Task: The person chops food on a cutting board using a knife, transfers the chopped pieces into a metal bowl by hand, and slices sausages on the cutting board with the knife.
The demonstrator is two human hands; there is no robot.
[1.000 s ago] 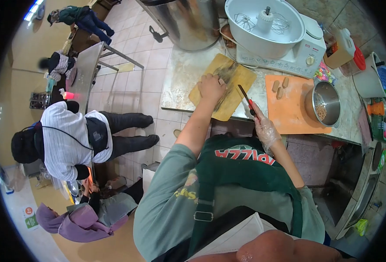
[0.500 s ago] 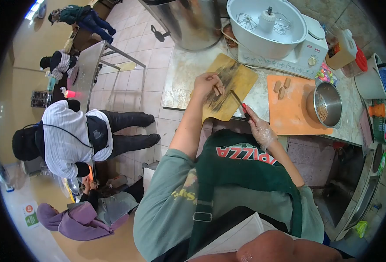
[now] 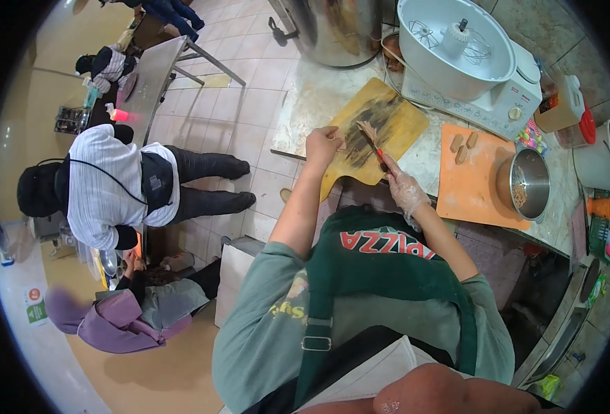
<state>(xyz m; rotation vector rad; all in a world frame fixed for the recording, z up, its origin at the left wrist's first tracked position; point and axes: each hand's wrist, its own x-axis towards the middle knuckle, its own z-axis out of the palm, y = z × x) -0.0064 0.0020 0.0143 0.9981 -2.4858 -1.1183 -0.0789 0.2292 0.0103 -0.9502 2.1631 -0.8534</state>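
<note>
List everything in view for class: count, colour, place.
Counter: one, whitish, centre
Yellow board: one, stained yellow, counter
Knife: one, dark and red, over yellow board
Shreds: several, pale, knife tip
Orange board: one, orange, counter
Sticks: three, brown, orange board
Bowl: one, silver, orange board's edge
Mixer: one, white, counter
Drum: one, silver, top
Jug: one, yellowish, beside mixer
Other people: four, mixed clothing, left
Left hand: one, bare, by yellow board
Right hand: one, clear-gloved, on knife

The floor [image 3: 266, 181] is tiled, the wall [image 3: 525, 26] seemingly too.

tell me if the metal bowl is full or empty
Neither: brown bits lie inside the metal bowl, leaving much inner wall bare.
</note>
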